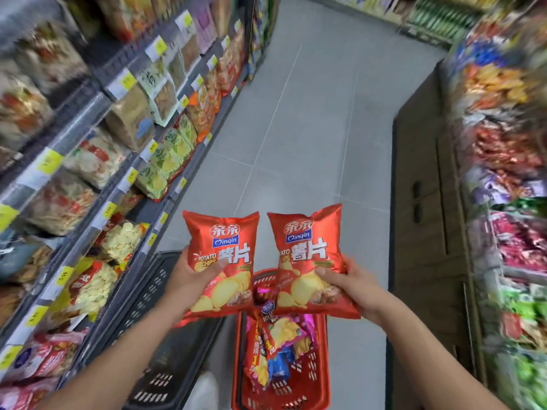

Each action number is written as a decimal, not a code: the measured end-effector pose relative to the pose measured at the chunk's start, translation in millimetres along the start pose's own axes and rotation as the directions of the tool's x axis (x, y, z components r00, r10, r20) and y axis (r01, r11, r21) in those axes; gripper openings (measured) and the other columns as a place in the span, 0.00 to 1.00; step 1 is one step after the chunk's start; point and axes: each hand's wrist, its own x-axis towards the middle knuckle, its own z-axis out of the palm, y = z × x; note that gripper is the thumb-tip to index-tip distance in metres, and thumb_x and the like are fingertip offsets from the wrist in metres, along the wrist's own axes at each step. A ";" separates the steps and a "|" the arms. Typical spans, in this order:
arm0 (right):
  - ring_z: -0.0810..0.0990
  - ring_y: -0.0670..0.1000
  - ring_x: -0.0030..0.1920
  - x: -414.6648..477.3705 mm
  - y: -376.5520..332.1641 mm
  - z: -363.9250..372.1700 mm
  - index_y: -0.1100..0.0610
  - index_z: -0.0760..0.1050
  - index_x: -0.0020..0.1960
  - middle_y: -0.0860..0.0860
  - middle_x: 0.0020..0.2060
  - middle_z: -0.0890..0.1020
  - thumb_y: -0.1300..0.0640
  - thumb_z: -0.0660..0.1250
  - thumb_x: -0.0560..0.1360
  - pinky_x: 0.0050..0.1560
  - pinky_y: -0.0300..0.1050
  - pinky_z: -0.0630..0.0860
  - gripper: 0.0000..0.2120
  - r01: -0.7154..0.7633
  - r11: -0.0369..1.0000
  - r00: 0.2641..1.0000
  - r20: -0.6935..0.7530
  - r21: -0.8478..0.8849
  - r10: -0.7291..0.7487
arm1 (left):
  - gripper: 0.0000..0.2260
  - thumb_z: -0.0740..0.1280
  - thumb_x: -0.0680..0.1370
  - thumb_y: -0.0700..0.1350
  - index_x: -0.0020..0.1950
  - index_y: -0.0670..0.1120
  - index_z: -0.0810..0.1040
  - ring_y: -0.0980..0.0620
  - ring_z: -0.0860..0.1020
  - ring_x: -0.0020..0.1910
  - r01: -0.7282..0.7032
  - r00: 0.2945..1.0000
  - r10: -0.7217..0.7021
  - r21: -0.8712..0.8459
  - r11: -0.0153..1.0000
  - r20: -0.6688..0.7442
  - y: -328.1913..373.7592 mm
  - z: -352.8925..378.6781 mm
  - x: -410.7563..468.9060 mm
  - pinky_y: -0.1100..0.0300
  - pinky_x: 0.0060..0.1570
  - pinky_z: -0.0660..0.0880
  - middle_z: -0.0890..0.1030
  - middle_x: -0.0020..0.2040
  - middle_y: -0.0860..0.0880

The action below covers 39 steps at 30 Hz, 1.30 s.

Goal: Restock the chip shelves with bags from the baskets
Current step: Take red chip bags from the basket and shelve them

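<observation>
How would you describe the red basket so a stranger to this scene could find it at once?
Find the grey tiled floor between the snack shelves. At its near end, under the two chip bags held up, two baskets stand side by side. Yours is the red basket on the right, holding snack packets, unlike the dark basket beside it.

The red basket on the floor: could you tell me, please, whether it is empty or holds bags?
Partly full: the red basket holds a pile of snack bags; its near floor shows bare.
</observation>
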 end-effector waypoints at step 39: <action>0.87 0.48 0.50 -297.8 -162.3 108.7 0.53 0.79 0.61 0.47 0.50 0.88 0.58 0.84 0.66 0.50 0.45 0.83 0.27 0.792 0.571 0.611 0.289 -0.217 -0.737 | 0.23 0.82 0.70 0.53 0.62 0.55 0.79 0.48 0.87 0.50 -0.598 0.714 0.490 -0.072 0.798 -0.500 155.8 -81.6 -426.6 0.51 0.50 0.84 0.88 0.51 0.55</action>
